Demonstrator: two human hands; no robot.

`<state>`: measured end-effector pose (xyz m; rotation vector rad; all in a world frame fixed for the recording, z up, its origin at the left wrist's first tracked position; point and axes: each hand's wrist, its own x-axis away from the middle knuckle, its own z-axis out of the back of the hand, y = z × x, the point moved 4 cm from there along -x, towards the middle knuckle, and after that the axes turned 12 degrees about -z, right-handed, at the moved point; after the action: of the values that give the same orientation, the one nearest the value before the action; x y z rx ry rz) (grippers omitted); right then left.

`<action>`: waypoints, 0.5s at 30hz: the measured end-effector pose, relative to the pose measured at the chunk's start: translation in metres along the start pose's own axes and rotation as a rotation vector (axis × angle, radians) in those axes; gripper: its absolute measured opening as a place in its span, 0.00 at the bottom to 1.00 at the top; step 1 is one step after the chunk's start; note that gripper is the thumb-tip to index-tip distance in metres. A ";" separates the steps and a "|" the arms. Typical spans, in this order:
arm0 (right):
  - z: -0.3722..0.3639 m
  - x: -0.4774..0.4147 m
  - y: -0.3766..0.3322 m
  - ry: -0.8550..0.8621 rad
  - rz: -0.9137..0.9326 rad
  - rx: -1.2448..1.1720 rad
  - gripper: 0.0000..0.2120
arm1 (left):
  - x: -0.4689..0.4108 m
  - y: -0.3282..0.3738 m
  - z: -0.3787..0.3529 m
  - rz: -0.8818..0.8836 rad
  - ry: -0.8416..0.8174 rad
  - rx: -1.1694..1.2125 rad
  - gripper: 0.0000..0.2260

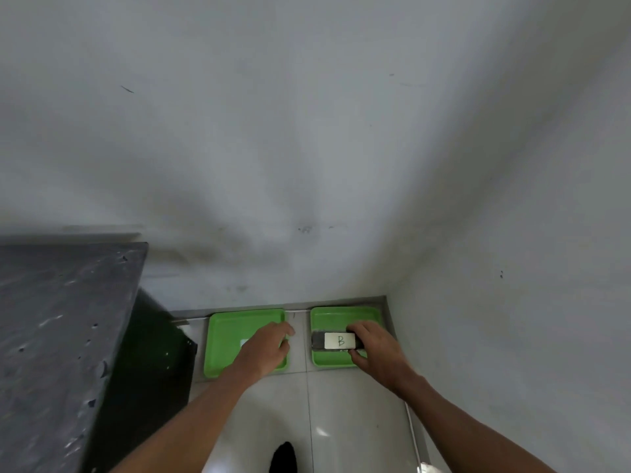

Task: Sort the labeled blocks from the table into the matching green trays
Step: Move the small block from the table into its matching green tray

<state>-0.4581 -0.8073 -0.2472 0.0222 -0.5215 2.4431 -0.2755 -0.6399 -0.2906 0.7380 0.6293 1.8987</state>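
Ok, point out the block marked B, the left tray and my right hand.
B block [336, 341], head view, white label.
Left tray [225, 336], head view, bare floor.
Right hand [374, 346], head view, back of hand.

Grey walls [307, 131] meet in corner; glossy tiled floor [341, 421]; dark table [51, 319] left.

Two green plastic trays sit side by side on the tiled floor [341, 404] against the wall: the left tray [225, 332] under my left hand [264, 349], the right tray [341, 315] holding the dark block with a paper label marked B [336, 341] (my right hand [374, 346] grips its right end). A dark grey table [51, 336] stands to the left.
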 end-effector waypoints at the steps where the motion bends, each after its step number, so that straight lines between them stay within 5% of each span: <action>1: -0.004 -0.005 0.009 -0.002 -0.007 -0.017 0.15 | -0.006 0.000 -0.007 -0.002 -0.006 -0.014 0.12; 15: -0.191 -0.075 0.160 0.016 0.081 -0.048 0.14 | -0.112 -0.100 -0.172 -0.048 0.044 -0.153 0.14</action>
<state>-0.4719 -0.8952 -0.4915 -0.0389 -0.5842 2.5064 -0.3012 -0.7206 -0.5029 0.5798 0.5177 1.8997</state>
